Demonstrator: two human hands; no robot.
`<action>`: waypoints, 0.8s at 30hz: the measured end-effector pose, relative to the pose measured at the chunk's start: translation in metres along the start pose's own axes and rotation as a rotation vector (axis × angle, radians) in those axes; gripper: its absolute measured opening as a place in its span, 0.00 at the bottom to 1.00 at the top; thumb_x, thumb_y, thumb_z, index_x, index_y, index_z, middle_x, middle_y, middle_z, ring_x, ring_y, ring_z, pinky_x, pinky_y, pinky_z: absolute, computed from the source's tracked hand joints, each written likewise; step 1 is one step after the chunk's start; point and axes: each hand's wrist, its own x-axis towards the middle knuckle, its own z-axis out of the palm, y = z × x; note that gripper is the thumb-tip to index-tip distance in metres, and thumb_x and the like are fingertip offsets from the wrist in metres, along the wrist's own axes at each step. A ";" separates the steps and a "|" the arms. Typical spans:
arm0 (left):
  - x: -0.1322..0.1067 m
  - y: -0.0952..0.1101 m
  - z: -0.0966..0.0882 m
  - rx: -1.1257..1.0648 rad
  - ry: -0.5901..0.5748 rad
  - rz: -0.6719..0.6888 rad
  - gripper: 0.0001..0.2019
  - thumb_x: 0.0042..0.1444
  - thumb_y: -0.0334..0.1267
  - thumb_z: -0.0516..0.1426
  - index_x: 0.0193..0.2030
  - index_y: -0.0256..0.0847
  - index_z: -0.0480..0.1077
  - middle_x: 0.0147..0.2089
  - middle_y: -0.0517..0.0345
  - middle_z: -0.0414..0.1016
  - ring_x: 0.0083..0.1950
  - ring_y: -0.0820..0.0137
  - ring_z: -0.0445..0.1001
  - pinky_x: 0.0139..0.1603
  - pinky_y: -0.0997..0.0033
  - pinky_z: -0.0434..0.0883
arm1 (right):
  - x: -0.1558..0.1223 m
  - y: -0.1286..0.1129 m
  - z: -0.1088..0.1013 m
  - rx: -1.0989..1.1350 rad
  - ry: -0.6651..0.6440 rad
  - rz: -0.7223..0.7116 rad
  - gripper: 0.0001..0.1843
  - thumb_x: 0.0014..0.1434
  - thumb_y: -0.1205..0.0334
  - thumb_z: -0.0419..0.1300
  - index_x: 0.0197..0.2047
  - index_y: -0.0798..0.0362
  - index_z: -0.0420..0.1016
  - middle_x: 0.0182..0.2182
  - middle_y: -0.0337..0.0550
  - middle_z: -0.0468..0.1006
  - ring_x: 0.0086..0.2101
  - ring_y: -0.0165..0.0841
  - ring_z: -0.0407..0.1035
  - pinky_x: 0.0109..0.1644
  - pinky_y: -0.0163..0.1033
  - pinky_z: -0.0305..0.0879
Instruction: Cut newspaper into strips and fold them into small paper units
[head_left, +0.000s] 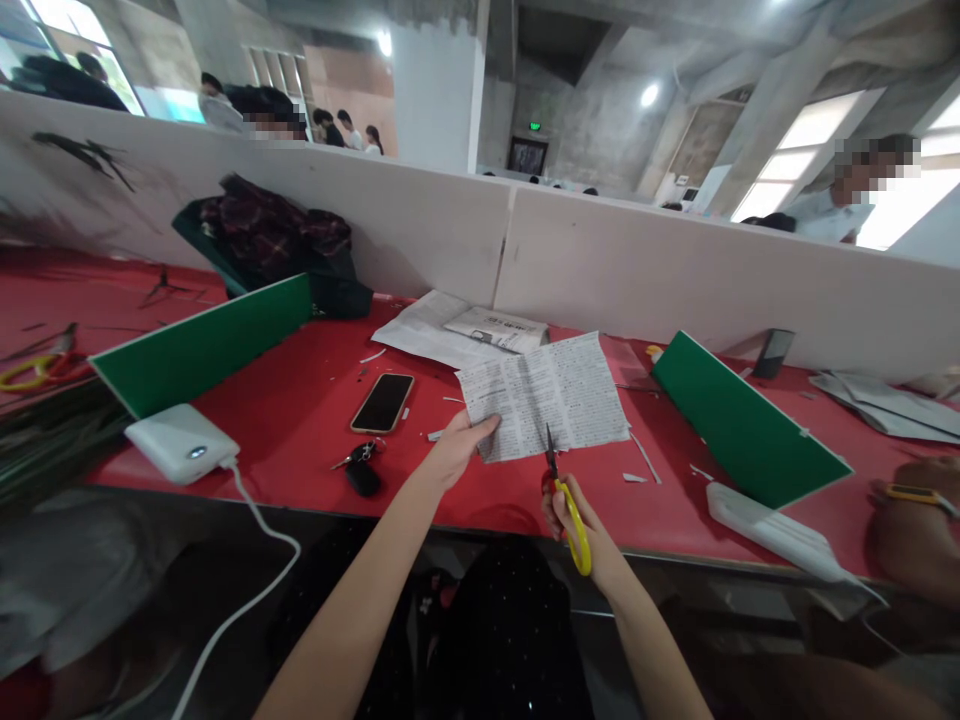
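- Both forearms are bare from the lower edge of the view up to the red table [300,400]; no sleeve shows on either.
- The left hand [457,445], over the table's near edge, wears no glove, ring or watch that can be seen.
- The right hand [581,520], just short of that edge, is also ungloved, its wrist bare.
- Below the table edge, between the forearms, lies dark clothing with tiny pale specks.
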 end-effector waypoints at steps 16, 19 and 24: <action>0.000 -0.002 -0.002 0.019 -0.033 -0.014 0.17 0.46 0.37 0.62 0.44 0.37 0.72 0.47 0.50 0.75 0.50 0.60 0.71 0.53 0.60 0.64 | -0.001 -0.011 0.004 0.103 0.023 0.070 0.17 0.48 0.48 0.62 0.32 0.49 0.63 0.18 0.30 0.59 0.17 0.23 0.51 0.19 0.30 0.49; 0.001 -0.002 -0.002 0.014 -0.030 -0.017 0.17 0.46 0.37 0.62 0.44 0.38 0.72 0.47 0.50 0.75 0.50 0.60 0.71 0.54 0.60 0.63 | -0.001 -0.009 0.003 0.110 0.028 0.076 0.17 0.48 0.48 0.63 0.32 0.49 0.64 0.18 0.29 0.59 0.17 0.22 0.51 0.18 0.29 0.48; 0.002 -0.003 -0.002 0.018 -0.032 -0.012 0.17 0.46 0.37 0.62 0.45 0.38 0.72 0.47 0.50 0.75 0.50 0.60 0.71 0.54 0.60 0.63 | -0.001 -0.006 0.004 0.115 0.049 0.087 0.20 0.45 0.46 0.64 0.32 0.49 0.62 0.18 0.29 0.62 0.16 0.20 0.53 0.16 0.27 0.47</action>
